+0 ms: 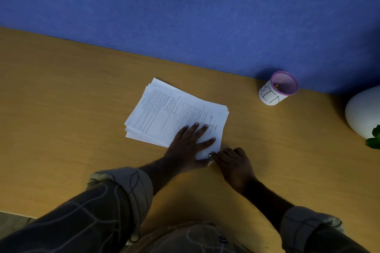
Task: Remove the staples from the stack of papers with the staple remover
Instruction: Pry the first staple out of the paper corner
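A stack of printed white papers (164, 113) lies slightly fanned on the wooden desk (61, 109). My left hand (189, 144) lies flat on the stack's near right part, fingers spread, pressing it down. My right hand (232, 162) is closed around a small metal staple remover (210, 157), of which only the tip shows. That tip sits at the stack's near right corner. The staple itself is too small to make out.
A purple mesh cup (277, 88) wrapped in a paper label reading "BIN" stands at the back right against the blue partition (185, 6). A white rounded pot (364, 111) with green leaves (374, 139) sits at the far right edge.
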Tool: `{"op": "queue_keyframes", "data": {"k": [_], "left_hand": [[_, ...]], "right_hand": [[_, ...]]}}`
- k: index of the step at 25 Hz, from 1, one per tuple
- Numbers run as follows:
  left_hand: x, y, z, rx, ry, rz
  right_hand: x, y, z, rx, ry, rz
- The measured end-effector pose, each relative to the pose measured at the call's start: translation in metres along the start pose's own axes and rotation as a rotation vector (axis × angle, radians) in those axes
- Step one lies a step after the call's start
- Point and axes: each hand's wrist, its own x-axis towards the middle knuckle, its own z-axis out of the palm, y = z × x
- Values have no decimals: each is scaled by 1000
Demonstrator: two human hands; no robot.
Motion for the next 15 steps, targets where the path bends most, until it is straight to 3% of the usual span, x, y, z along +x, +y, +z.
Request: {"op": "queue_keyframes", "data": {"k": [9,15], "left_hand": [[0,-1,4,0,-2,-15],[1,-5,11,24,-24,-14]], "right_hand": [[-3,3,2,-57,64,-135],[-16,0,-4,185,-10,314]]}}
